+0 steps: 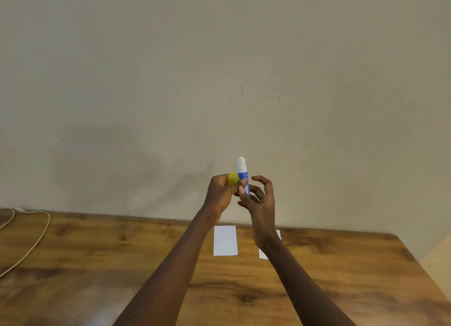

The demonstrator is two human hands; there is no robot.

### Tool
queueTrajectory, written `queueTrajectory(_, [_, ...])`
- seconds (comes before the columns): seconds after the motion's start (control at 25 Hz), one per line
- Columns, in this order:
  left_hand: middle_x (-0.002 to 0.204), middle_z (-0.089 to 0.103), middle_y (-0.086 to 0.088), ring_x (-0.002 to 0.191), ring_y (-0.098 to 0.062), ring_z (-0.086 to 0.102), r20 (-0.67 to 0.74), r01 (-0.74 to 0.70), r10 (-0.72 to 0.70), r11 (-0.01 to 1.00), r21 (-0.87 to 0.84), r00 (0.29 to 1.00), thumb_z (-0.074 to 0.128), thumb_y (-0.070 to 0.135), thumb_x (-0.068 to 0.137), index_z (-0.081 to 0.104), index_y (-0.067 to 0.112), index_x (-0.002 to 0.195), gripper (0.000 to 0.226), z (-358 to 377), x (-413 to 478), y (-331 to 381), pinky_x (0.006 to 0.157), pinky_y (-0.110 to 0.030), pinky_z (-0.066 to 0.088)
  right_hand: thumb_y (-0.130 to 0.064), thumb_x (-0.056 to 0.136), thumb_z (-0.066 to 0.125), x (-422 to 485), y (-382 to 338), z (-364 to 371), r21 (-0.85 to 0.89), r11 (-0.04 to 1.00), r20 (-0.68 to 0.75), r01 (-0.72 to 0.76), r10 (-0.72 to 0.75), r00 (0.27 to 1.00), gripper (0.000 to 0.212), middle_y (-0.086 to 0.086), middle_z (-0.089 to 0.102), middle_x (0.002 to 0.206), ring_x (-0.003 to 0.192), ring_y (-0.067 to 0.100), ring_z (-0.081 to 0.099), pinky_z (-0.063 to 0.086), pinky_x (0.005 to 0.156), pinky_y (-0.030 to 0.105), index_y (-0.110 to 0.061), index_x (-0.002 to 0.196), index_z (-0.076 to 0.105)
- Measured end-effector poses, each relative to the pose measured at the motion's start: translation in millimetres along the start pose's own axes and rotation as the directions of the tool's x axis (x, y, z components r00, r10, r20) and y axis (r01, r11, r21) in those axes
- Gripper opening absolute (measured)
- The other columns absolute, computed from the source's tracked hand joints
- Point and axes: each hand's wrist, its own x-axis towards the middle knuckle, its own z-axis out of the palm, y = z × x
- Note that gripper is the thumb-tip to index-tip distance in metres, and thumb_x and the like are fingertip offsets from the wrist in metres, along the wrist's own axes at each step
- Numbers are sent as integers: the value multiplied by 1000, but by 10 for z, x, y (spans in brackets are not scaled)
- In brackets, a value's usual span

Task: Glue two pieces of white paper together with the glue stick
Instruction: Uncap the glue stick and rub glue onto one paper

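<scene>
A blue glue stick (243,176) stands upright in the air above the table, its white glue end uncovered and pointing up. My left hand (220,194) grips its lower part with thumb and fingers and also holds the yellow cap (233,178). My right hand (261,201) curls around the stick's base, its fingers spread loosely. Two white paper strips lie flat on the wooden table (97,264) below: the left paper (225,240) is fully visible, while the right paper (263,253) is mostly hidden by my right forearm.
A beige cable (36,240) loops across the table's far left. A plain wall rises right behind the table's back edge. The table's right edge slants away at the lower right.
</scene>
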Motion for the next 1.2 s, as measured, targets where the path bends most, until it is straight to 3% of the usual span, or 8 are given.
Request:
queueTrajectory(0.36, [78, 64, -3, 68, -5, 60, 120, 284, -285, 958, 24, 951, 56, 14, 86, 64, 5, 95, 16, -47, 98, -1099, 54, -10, 47, -4, 92, 41, -178, 1061, -118, -254, 966, -56, -53, 40, 998, 37, 14, 56, 107, 82, 21, 58, 52, 67, 16, -32, 114, 47])
queueTrajectory(0.44, [77, 62, 0, 68, -1, 59, 79, 337, -339, 941, 40, 937, 54, 14, 87, 64, 3, 99, 19, -63, 45, -1381, 58, -11, 44, 2, 92, 36, -258, 1332, -176, -336, 936, -103, -103, 72, 992, 39, 15, 50, 105, 78, 21, 56, 51, 68, 13, -28, 113, 49])
queueTrajectory(0.52, [86, 62, -6, 80, -14, 58, -54, 383, -379, 911, 153, 924, 56, 17, 86, 61, -1, 104, 26, -66, 24, -1648, 64, -19, 43, 4, 91, 38, -289, 1559, -225, -427, 890, -149, -158, 104, 983, 38, 12, 47, 108, 81, 18, 55, 49, 72, 12, -24, 111, 53])
queueTrajectory(0.68, [108, 65, -11, 97, -26, 60, -212, 363, -303, 856, 368, 929, 56, 14, 85, 60, 0, 107, 26, -55, -52, -1950, 76, -23, 44, -13, 89, 51, -210, 1912, -249, -688, 687, -153, -234, 178, 972, 30, 13, 43, 122, 99, 12, 45, 37, 74, 6, -14, 119, 52])
queueTrajectory(0.8, [109, 66, -16, 90, -22, 59, -261, 340, -248, 845, 414, 933, 54, 11, 86, 60, 0, 103, 21, -72, -113, -2049, 67, -16, 42, -15, 86, 56, -123, 2087, -201, -774, 567, -147, -281, 271, 951, 38, 11, 41, 123, 114, 23, 45, 40, 82, 6, -11, 122, 46])
queueTrajectory(0.92, [103, 66, -19, 80, -18, 55, -267, 326, -223, 831, 450, 937, 55, 13, 86, 58, 1, 99, 18, -129, -170, -2150, 65, -16, 43, -14, 87, 55, -168, 2164, -176, -870, 397, -140, -293, 372, 918, 43, 13, 28, 143, 129, 28, 31, 34, 107, 33, -9, 127, 40])
queueTrajectory(1.08, [114, 61, -19, 102, -30, 57, -282, 377, -268, 798, 470, 921, 62, 15, 81, 50, 2, 115, 38, -212, -303, -2339, 85, -38, 51, -18, 87, 55, -487, 2095, -287, -898, 359, -112, -255, 374, 921, 41, 10, 33, 136, 122, 21, 34, 33, 105, 29, -12, 124, 41])
queueTrajectory(1.2, [124, 53, -20, 114, -32, 49, -303, 379, -249, 766, 520, 920, 64, 8, 78, 44, 3, 121, 48, -222, -416, -2434, 94, -38, 43, -18, 84, 60, -723, 1988, -443, -882, 379, -106, -279, 418, 902, 45, 6, 34, 135, 119, 19, 35, 36, 101, 26, -14, 124, 40])
